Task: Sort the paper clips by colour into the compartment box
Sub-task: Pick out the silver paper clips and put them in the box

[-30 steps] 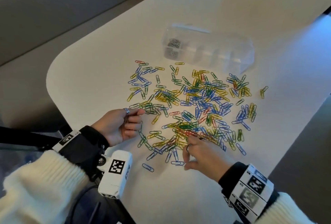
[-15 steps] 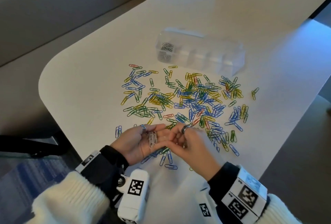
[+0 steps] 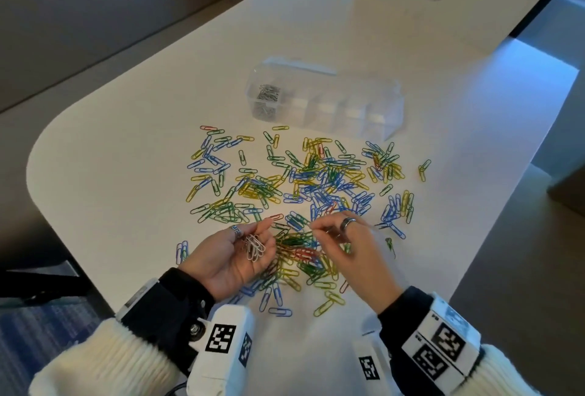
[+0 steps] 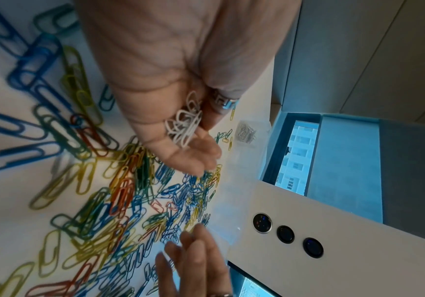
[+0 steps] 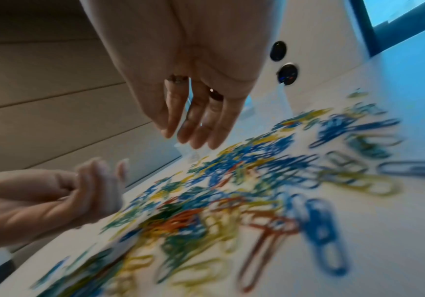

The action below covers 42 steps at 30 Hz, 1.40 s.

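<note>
White paper clips [image 3: 254,247] on left hand [image 3: 226,258], fingers [image 4: 193,158] loosely cupped; right hand [image 3: 356,251] fingers [image 5: 213,120] straight.

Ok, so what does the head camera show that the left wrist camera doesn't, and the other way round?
Only the head view: the whole clear plastic compartment box, with pale clips in its left end compartment alone, plus both white knitted sleeves. Only the left wrist view: a window onto a pale building, and two more dark round lenses on the white panel. Both: the left hand, palm up, carrying white paper clips, the right hand, and coloured paper clips strewn on the white table.
</note>
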{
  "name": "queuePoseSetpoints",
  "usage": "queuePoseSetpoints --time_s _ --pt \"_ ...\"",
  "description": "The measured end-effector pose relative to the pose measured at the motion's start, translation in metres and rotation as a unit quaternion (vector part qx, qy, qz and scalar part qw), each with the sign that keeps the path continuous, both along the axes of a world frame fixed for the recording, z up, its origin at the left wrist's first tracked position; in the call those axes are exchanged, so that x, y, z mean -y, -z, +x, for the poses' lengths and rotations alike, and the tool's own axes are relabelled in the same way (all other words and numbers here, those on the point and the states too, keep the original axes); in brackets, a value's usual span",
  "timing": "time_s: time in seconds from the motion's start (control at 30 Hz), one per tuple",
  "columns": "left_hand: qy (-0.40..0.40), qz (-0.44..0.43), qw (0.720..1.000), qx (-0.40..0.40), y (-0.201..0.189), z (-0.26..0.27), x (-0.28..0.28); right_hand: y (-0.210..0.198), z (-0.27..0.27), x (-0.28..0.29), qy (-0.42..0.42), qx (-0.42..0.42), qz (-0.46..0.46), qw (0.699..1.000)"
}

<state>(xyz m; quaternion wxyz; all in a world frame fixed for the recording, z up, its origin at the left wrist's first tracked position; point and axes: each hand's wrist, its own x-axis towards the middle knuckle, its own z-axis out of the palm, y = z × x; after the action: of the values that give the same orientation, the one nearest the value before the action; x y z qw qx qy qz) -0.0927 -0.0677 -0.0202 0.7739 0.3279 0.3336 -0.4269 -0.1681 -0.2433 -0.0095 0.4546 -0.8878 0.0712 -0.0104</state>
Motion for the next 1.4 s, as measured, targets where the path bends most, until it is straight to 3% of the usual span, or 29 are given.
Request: queuePoseSetpoints --time_s 0.17,0.3,0.4,0.57,0.8,1.03,1.13,1.3,1.4 --pt "0.039 0.006 0.999 0.005 -0.003 0.017 0.000 0.014 0.010 0.048 -0.006 -0.102 -0.140 0.985" --pt "0.054 0.012 0.998 0.026 -0.004 0.030 0.005 0.022 0.034 0.054 -0.120 -0.197 -0.282 0.931" --pt "0.058 0.029 0.997 0.044 -0.005 0.039 0.013 0.028 0.045 0.054 -0.162 -0.231 -0.317 0.905" --pt "0.069 0.035 0.996 0.050 -0.006 0.052 0.021 0.023 0.037 0.068 -0.155 -0.275 -0.333 0.889" --pt "0.069 0.038 0.995 0.056 -0.005 0.067 0.028 0.020 0.054 0.067 -0.158 -0.227 -0.335 0.901" --pt "0.075 0.041 0.994 0.073 -0.007 0.079 0.031 0.023 0.055 0.078 -0.124 -0.255 -0.348 0.893" --pt "0.069 0.050 0.994 0.072 -0.003 0.083 0.026 0.017 0.053 0.080 -0.090 -0.245 -0.324 0.910" --pt "0.070 0.059 0.993 0.068 0.003 0.084 0.027 0.020 0.069 0.079 -0.017 -0.155 -0.287 0.945" --pt "0.071 0.056 0.994 0.068 0.003 0.083 0.029 0.024 0.082 0.084 -0.006 -0.167 -0.267 0.949"
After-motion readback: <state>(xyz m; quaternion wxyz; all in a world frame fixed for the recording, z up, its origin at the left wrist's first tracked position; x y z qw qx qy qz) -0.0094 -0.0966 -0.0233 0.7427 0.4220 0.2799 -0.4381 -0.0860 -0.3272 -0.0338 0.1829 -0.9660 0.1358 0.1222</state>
